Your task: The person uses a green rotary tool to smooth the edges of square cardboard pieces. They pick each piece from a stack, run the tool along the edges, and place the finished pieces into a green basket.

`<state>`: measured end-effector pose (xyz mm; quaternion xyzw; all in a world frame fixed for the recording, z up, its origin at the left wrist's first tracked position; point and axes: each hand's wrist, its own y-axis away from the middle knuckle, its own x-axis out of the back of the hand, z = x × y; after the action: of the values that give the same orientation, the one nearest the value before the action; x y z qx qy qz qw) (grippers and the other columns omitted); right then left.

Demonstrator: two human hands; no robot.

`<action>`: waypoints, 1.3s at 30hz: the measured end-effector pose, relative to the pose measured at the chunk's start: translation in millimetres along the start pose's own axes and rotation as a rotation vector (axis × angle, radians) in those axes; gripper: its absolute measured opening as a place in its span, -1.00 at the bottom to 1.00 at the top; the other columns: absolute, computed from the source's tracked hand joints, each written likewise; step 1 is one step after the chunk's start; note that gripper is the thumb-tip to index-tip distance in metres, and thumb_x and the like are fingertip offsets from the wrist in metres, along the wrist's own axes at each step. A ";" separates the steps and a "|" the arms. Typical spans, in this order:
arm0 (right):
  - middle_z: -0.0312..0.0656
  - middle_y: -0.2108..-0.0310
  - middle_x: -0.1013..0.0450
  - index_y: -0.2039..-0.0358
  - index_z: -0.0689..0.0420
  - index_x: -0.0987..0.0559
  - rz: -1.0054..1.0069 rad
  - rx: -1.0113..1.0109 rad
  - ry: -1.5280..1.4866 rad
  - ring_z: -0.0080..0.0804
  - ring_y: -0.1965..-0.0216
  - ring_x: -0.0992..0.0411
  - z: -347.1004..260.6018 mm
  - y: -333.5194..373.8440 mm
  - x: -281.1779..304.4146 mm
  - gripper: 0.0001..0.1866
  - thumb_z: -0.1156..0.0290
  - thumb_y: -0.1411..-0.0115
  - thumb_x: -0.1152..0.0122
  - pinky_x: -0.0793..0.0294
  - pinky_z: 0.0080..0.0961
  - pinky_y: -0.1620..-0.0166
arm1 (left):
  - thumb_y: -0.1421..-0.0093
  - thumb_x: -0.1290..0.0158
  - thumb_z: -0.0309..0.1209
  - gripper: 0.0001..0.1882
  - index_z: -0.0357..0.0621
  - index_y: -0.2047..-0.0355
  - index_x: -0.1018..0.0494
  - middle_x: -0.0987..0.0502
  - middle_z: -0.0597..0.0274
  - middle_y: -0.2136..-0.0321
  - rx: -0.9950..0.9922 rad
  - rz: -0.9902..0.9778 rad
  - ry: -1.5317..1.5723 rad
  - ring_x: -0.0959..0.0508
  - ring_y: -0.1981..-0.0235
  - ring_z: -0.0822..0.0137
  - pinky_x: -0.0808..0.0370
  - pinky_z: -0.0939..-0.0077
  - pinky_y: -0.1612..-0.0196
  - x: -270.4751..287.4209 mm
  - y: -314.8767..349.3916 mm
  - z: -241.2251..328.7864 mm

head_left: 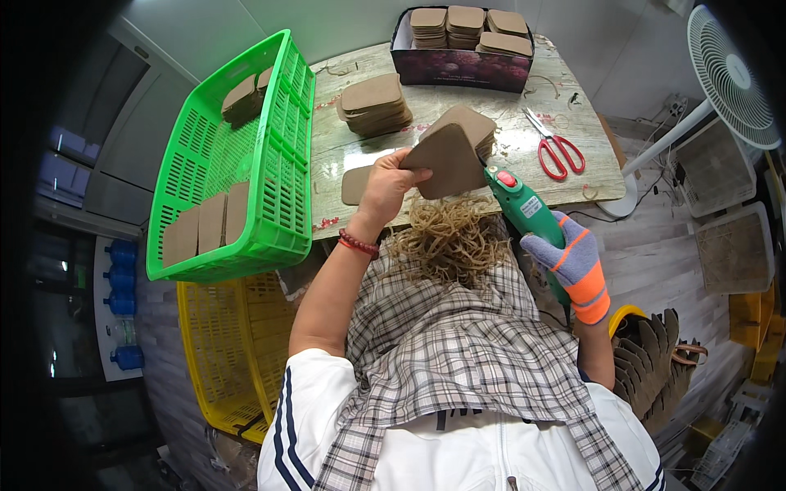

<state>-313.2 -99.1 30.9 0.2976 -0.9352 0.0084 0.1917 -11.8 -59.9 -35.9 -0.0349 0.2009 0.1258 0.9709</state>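
Note:
My left hand (386, 186), bare, pinches a brown rounded-corner pad (446, 162) by its left edge and holds it tilted above the table's near side. In my right hand (571, 260), gloved in grey and orange, is a green electric hand cutter (524, 204) with a red button. Its head meets the pad's right edge; the pad hides part of the tip. Behind the held pad stands a stack of similar pads (475, 127). One more pad (354, 186) lies flat left of my left hand. A tangle of brown trimmings (450, 237) rests on my checked apron.
Farther back on the table (327, 147) are a pad stack (374, 102), a dark box (463, 68) filled with pads and red-handled scissors (557, 147). A green crate (282, 155) holding pads stands left, above a yellow crate (217, 352). A white fan (729, 74) stands right.

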 end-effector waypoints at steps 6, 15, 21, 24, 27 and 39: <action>-0.32 0.54 -0.46 0.18 0.26 -0.52 -0.013 -0.039 -0.063 -0.70 0.56 -0.35 -5.8 -0.1 -2.6 -0.55 0.25 0.01 -0.39 -0.36 -0.68 0.47 | -0.03 -0.06 -0.73 -0.64 -0.38 0.10 -0.45 -0.56 0.16 0.22 0.137 -0.052 0.088 -0.55 0.25 0.40 -0.48 0.51 0.12 -6.2 13.6 -16.1; -0.38 0.59 -0.41 0.21 0.25 -0.51 -0.131 -0.114 -0.165 -0.74 0.61 -0.30 -5.6 -1.9 -5.5 -0.61 0.30 -0.01 -0.35 -0.29 -0.74 0.54 | 0.01 -0.07 -0.71 -0.76 -0.32 0.27 -0.51 -0.55 0.38 0.37 0.104 -0.136 -0.357 -0.47 0.36 0.58 -0.42 0.67 0.22 13.4 20.3 16.0; -0.39 0.57 -0.41 0.21 0.25 -0.50 -0.234 -0.123 -0.181 -0.75 0.60 -0.30 0.0 -2.1 -9.8 -0.62 0.31 -0.02 -0.35 -0.28 -0.75 0.53 | 0.03 -0.10 -0.70 -0.76 -0.21 0.31 -0.48 -0.53 0.38 0.43 0.084 -0.078 -0.523 -0.48 0.37 0.59 -0.45 0.68 0.27 24.9 23.5 45.1; -0.39 0.57 -0.41 0.21 0.24 -0.50 -0.278 -0.118 -0.194 -0.75 0.59 -0.30 3.3 -2.8 -15.1 -0.62 0.31 -0.02 -0.36 -0.28 -0.75 0.53 | 0.02 -0.12 -0.69 -0.75 -0.22 0.30 -0.44 -0.55 0.35 0.41 0.032 -0.061 -0.451 -0.51 0.39 0.56 -0.47 0.67 0.29 32.3 22.8 49.6; -0.39 0.56 -0.42 0.20 0.23 -0.50 -0.308 -0.130 -0.188 -0.75 0.58 -0.30 0.4 -2.2 -20.2 -0.62 0.31 -0.02 -0.36 -0.28 -0.75 0.53 | 0.01 -0.14 -0.67 -0.75 -0.22 0.29 -0.45 -0.55 0.34 0.41 0.035 -0.042 -0.364 -0.51 0.39 0.56 -0.47 0.67 0.28 35.8 24.5 48.1; -0.37 0.49 -0.46 0.18 0.24 -0.52 -0.309 -0.106 -0.163 -0.74 0.48 -0.35 1.5 -5.6 -37.0 -0.59 0.29 0.00 -0.39 -0.37 -0.72 0.41 | 0.04 -0.19 -0.64 -0.79 -0.24 0.35 -0.48 -0.50 0.43 0.45 0.195 -0.247 -0.498 -0.46 0.39 0.61 -0.40 0.72 0.28 20.6 33.1 35.3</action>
<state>-282.9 -83.4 15.5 0.4270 -0.8899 -0.0948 0.1297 11.3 -19.0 -12.2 0.0665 -0.0382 -0.0086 0.9970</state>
